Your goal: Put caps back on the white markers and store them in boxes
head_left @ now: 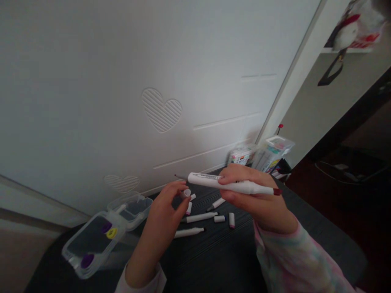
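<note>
My right hand [259, 203] grips a white marker [205, 180] crosswise above the table, with its bare dark-red tip pointing right. Between the thumb and fingers of my left hand [163, 211] is a small white marker cap [187, 193], its round opening showing. The cap and the marker are apart. Below the hands lie several uncapped white markers, among them a marker with a dark tip [191, 232] and a longer marker [202, 217] behind it. Loose caps are scattered there too, including an upright cap [231, 220] and a cap lying on its side [219, 219].
An open clear plastic box [65, 250] with purple and yellow discs stands at the left of the dark table [226, 264]. Behind the table rises a white panel [91, 81] with heart grooves. A clear container [273, 148] and a pack of markers [240, 156] stand at the back right.
</note>
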The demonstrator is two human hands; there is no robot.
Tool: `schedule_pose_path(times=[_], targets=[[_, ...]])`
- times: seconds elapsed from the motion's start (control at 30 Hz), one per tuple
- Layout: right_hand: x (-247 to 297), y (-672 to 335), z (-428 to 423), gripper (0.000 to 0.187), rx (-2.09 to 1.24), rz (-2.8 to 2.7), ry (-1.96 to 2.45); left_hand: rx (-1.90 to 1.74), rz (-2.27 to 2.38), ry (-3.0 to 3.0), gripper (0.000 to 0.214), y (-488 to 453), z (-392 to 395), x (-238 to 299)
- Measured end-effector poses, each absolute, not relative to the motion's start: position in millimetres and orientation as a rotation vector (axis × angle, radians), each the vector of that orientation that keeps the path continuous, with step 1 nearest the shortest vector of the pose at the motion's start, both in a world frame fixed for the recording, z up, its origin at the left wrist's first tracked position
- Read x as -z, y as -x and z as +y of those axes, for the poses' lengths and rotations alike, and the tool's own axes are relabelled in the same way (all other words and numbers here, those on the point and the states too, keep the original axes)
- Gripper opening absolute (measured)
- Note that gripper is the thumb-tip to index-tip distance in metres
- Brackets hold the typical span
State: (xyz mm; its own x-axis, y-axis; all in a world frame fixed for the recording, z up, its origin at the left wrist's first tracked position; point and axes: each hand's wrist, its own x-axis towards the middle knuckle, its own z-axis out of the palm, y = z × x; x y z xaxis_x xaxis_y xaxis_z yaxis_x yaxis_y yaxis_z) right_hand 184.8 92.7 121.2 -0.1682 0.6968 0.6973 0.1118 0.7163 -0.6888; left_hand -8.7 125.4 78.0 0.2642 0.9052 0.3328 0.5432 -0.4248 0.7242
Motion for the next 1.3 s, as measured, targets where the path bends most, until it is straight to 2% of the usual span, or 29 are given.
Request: schedule_pose_path(times=[0.17, 0.4, 0.83, 1.3], targets=[[-114, -188, 94, 0.016, -0.868, -1.434, 0.547, -1.158, 1.369, -1.929, 0.016, 9, 114, -89], [-122, -189, 96, 0.012, -1.038, -1.215, 0.409, -1.338, 1.243, -1.909, 0.015, 12, 94, -104], [-126, -186, 93, 0.013, -1.062, -1.16, 0.453, -1.437, 1.061, -2.186, 0.028, 13, 76, -115], [-130, -182, 91, 0.011, -1.035, -1.177, 0.463, -1.427, 1.032, -2.292, 0.026, 9, 77, -116]])
